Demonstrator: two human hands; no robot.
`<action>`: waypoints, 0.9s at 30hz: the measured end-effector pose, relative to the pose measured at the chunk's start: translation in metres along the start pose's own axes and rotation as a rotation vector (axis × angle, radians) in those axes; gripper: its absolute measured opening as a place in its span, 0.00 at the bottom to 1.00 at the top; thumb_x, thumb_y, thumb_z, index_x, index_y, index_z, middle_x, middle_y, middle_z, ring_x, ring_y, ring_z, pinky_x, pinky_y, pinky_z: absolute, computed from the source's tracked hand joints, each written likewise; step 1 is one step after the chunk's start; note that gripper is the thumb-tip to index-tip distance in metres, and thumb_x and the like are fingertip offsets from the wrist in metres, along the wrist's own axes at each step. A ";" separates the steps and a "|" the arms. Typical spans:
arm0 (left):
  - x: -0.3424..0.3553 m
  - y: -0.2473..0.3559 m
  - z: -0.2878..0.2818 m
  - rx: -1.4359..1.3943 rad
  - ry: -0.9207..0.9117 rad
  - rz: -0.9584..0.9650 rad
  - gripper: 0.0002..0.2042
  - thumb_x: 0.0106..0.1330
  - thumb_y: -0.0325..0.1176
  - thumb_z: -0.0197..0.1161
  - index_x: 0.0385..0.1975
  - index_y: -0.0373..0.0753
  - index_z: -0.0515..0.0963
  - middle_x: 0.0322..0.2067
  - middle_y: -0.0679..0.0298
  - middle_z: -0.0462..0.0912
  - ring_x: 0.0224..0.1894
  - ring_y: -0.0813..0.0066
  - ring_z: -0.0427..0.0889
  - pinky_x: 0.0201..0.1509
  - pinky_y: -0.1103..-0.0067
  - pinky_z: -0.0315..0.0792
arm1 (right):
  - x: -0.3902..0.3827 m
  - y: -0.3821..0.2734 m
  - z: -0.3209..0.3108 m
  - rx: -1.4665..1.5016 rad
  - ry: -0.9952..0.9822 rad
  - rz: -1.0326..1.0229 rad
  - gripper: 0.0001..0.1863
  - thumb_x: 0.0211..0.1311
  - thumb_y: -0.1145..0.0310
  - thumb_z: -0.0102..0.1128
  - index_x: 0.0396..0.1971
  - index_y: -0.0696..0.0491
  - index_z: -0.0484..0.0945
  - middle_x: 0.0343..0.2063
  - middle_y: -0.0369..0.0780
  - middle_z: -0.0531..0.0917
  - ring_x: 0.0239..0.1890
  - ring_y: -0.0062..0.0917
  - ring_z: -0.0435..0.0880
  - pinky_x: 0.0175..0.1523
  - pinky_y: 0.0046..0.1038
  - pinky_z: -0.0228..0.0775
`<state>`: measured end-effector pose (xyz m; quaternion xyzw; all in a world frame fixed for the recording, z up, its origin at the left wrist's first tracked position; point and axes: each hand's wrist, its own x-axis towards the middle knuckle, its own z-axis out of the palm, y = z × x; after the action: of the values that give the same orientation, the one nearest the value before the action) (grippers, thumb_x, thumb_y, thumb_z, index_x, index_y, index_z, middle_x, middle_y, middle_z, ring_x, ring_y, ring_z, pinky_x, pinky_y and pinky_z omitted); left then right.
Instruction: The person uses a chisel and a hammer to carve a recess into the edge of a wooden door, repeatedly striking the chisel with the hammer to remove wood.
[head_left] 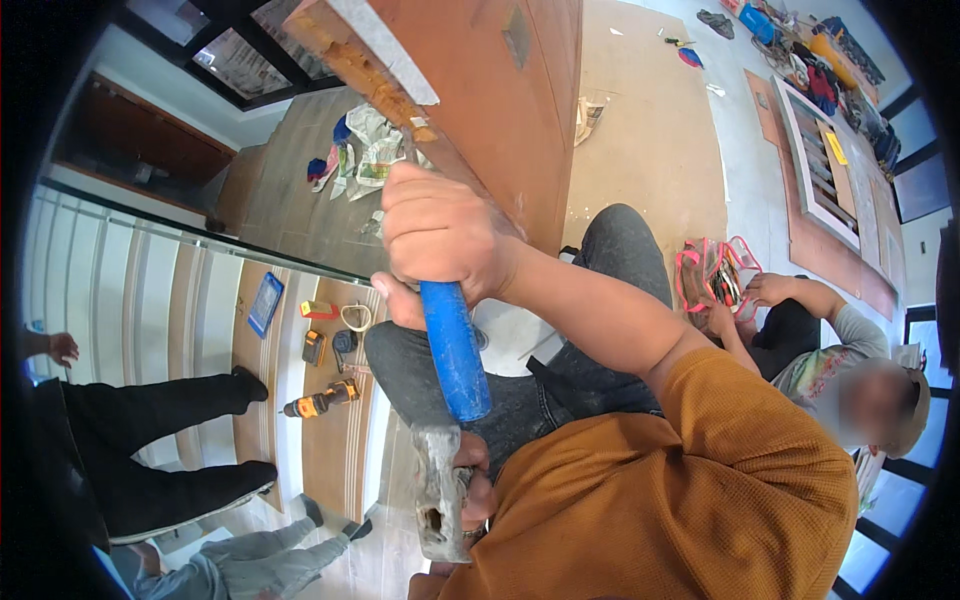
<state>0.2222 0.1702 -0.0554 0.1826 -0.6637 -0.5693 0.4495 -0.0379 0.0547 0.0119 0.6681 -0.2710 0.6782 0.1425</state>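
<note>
My right hand (440, 235) is closed around a chisel, its blue handle (455, 350) slanting down below the fist. What shows of its narrow blade (410, 148) points at the rough, chipped edge of a reddish-brown wooden door (510, 120). Close to the handle's butt end, apart from it, is a worn grey block with a hole (440, 500). My left hand (478, 495) is closed on that block from behind. Most of the left fingers and any handle they hold are hidden by the block. My bent legs (620, 270) are beneath my arms.
A cordless drill (320, 398), a tape measure (345, 341) and a blue case (265, 305) lie on the stair treads behind a glass edge. A person in black trousers stands left. At right, a seated co-worker (850, 340) reaches into a pink-edged bag (715, 278). Rags (370, 150) lie on the floor.
</note>
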 end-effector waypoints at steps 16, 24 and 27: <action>0.013 -0.013 0.029 0.163 0.075 0.560 0.15 0.72 0.43 0.53 0.35 0.35 0.77 0.20 0.58 0.76 0.19 0.64 0.76 0.29 0.75 0.72 | -0.002 0.009 0.002 0.031 0.087 -0.066 0.14 0.36 0.69 0.66 0.10 0.50 0.65 0.14 0.35 0.67 0.19 0.30 0.68 0.29 0.32 0.56; 0.002 -0.027 -0.014 0.171 -0.126 0.510 0.10 0.65 0.33 0.62 0.37 0.31 0.75 0.31 0.61 0.78 0.27 0.72 0.76 0.35 0.81 0.72 | -0.004 0.008 0.000 0.003 0.076 -0.071 0.14 0.37 0.67 0.65 0.10 0.48 0.66 0.14 0.35 0.68 0.19 0.29 0.69 0.29 0.31 0.56; -0.002 -0.040 -0.016 0.439 -0.085 0.485 0.18 0.65 0.45 0.60 0.36 0.33 0.72 0.27 0.62 0.73 0.26 0.72 0.73 0.31 0.80 0.67 | -0.002 0.009 0.004 -0.033 0.058 -0.077 0.14 0.36 0.68 0.65 0.10 0.48 0.65 0.14 0.34 0.68 0.19 0.29 0.68 0.29 0.31 0.55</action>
<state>0.2256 0.1509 -0.0939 0.0878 -0.8129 -0.2962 0.4937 -0.0396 0.0450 0.0086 0.6555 -0.2520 0.6868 0.1873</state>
